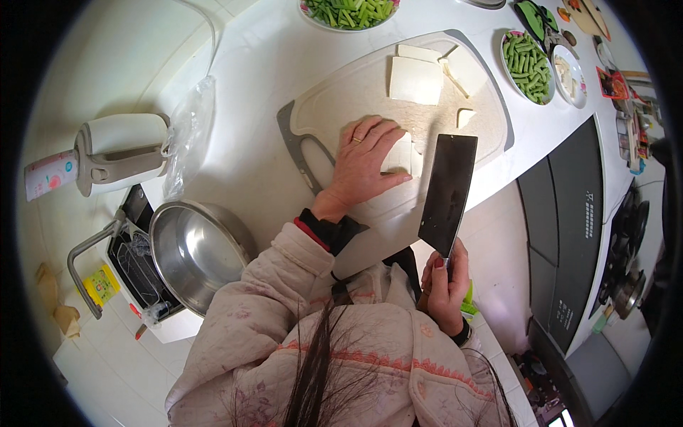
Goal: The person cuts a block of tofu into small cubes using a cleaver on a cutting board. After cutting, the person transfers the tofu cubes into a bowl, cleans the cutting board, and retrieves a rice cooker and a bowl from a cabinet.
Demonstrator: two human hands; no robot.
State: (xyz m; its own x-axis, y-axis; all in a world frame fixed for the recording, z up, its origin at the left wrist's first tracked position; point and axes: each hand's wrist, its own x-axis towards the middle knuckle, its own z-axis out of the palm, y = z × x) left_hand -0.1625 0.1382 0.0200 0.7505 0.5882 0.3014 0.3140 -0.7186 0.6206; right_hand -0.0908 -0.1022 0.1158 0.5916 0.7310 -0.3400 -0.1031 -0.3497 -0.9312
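Note:
My left hand (368,160) rests with fingers over a white block of what looks like tofu (401,155), steadying it on a pale cutting board (325,107) with grey ends. Cut lines show at the block's right side. In my right hand (447,285) is the handle of a dark-bladed cleaver (449,192). Its blade points away from me beside the block, apart from it, near the board's front edge. Farther back on the board lie a square tofu slab (416,80), another slab (465,69) with a thin strip along it, and a small piece (466,118).
A plate of cut green vegetables (349,12) stands behind the board. Cut green beans (527,66) fill a plate at right, next to a white dish (582,99). At left are a steel basin (197,256), a sink faucet (80,283), a plastic bag (189,139) and a white appliance (122,149).

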